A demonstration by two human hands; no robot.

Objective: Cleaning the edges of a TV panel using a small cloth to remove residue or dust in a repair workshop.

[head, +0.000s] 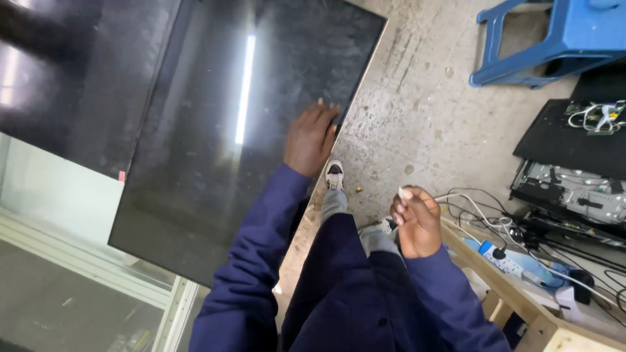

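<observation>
The left hand [312,138] lies flat, fingers spread, on the edge of a large glossy black flat screen panel [215,130] leaning over speckled concrete floor [424,111]. The right hand [416,220] pinches a small white scrap [403,193].

Overhead tube lighting, mirrored as a long white streak of glare on the dark glossy panel [248,130]. Second, fainter smear of glare at upper left (soft-edged, washed out). Even, moderate brightness on the concrete floor [417,111]; only faint, diffuse shadows there. Slight motion blur throughout, strongest at left edge. Wide-angle bending toward corners. Lower-left region dim, murky, low in detail.
</observation>
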